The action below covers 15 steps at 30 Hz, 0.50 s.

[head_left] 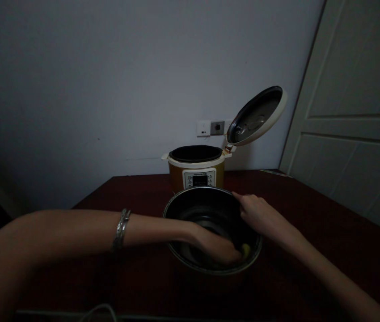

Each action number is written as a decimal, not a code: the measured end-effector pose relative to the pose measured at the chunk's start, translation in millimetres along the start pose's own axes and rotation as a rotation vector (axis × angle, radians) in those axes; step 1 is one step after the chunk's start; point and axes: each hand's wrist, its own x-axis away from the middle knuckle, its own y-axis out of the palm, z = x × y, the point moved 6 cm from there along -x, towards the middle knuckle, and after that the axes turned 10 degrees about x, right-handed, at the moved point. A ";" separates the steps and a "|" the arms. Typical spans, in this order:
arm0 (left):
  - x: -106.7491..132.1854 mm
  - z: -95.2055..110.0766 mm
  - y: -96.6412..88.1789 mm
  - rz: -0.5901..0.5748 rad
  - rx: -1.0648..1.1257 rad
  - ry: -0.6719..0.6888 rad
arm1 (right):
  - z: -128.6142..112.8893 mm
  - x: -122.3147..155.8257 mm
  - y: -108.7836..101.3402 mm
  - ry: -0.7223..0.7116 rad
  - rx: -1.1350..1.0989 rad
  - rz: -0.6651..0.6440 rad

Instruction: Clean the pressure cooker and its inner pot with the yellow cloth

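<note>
A dark inner pot (pixel 210 192) with a pale rim stands on the table in front of a rice cooker (pixel 176 175). Reaching down inside it is my left hand (pixel 221 247), its fingers closed around a small yellow-green sponge (pixel 245 250), pressed near the pot's right inner wall. The hand is blurred, and most of the sponge is hidden behind it. My right hand (pixel 255 212) grips the pot's rim on the right side, with fingers partly out of sight. Behind, the cooker's lid (pixel 259 118) is swung up to the right.
The dark red table (pixel 136 190) meets a pale wall (pixel 109 89) with sockets (pixel 204 129) behind the cooker. A panelled door (pixel 351 103) is at the right. A pale cable (pixel 104 307) loops at the near edge. The light is dim.
</note>
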 end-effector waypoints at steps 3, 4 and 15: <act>-7.4 4.1 5.3 -0.023 -0.169 -0.009 | 1.5 0.5 -1.5 0.012 -0.056 0.016; -6.2 5.6 3.1 -0.008 -0.175 -0.027 | 2.8 0.3 -1.4 0.011 -0.090 0.014; 90.6 24.5 -125.8 0.451 -0.400 -0.490 | 3.3 12.7 -43.1 0.050 0.081 0.101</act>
